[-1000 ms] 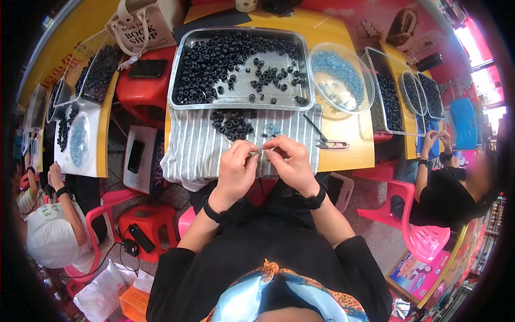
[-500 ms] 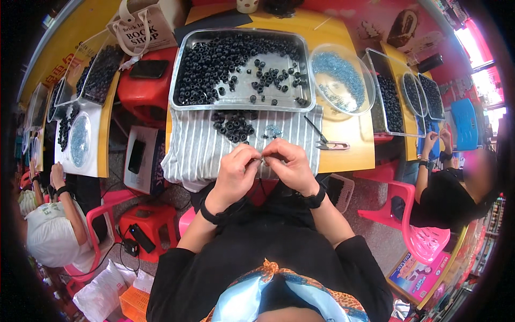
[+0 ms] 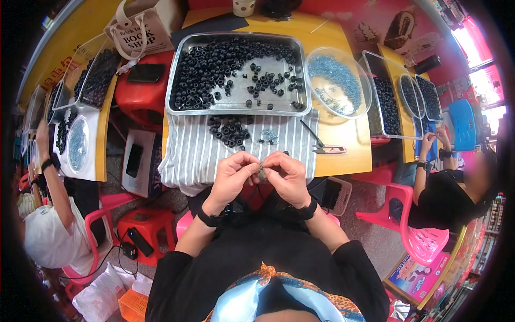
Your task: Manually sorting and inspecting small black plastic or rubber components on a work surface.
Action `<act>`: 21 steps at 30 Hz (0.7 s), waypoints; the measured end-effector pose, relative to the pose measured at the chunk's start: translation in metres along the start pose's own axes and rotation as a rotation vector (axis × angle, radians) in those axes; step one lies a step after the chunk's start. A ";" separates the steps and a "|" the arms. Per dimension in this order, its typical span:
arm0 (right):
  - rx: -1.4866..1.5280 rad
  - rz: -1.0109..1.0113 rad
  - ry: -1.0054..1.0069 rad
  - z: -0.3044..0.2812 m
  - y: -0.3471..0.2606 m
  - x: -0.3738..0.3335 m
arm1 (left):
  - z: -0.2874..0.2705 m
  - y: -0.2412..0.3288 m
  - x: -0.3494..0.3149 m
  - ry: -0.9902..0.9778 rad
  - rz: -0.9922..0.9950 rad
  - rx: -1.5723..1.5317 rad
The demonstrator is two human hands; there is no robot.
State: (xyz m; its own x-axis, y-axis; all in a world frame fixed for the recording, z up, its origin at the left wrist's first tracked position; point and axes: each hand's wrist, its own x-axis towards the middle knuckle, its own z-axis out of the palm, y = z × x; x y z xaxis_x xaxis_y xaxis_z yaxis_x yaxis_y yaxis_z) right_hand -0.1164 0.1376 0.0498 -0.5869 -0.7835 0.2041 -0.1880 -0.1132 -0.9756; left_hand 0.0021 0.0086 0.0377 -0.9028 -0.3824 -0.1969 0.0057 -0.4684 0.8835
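Note:
My left hand (image 3: 235, 180) and my right hand (image 3: 289, 181) meet at the near edge of the grey-white striped cloth (image 3: 196, 145). Both are closed, thumb and fingers pinched together at the tips. Between the fingertips a small greyish-green piece (image 3: 261, 173) shows; it is too small to name. Just beyond my hands, a heap of black beads (image 3: 230, 131) and a little cluster of clear-blue beads (image 3: 269, 136) lie on the cloth. To their right are thread snips (image 3: 329, 149) and a thin black tool (image 3: 311, 132).
A metal tray (image 3: 240, 111) of black beads stands behind the cloth. Right of it is a round clear tub (image 3: 366, 102) of pale-blue beads. A red stool (image 3: 134, 96) with a phone (image 3: 145, 73) stands left. People sit at bead-covered tables on both sides.
My pinched hands have come slightly toward me, and the small piece between them shows more plainly. At the left, the neighbouring person's arm now stretches farther forward over their table.

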 end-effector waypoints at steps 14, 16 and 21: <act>0.577 0.418 0.094 -0.002 0.006 -0.001 | 0.012 0.001 0.007 0.074 0.162 0.187; 0.554 0.400 0.117 0.001 0.008 -0.002 | 0.012 -0.001 0.006 0.103 0.141 0.160; 0.353 0.224 0.139 0.006 0.006 0.001 | 0.015 -0.001 0.008 0.146 0.136 0.203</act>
State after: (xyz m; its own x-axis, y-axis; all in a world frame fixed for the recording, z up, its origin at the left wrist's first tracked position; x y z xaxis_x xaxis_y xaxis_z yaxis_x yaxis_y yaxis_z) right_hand -0.1134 0.1320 0.0435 -0.6875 -0.7255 -0.0307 0.2223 -0.1700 -0.9600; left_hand -0.0115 0.0177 0.0412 -0.8281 -0.5482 -0.1172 0.0225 -0.2414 0.9702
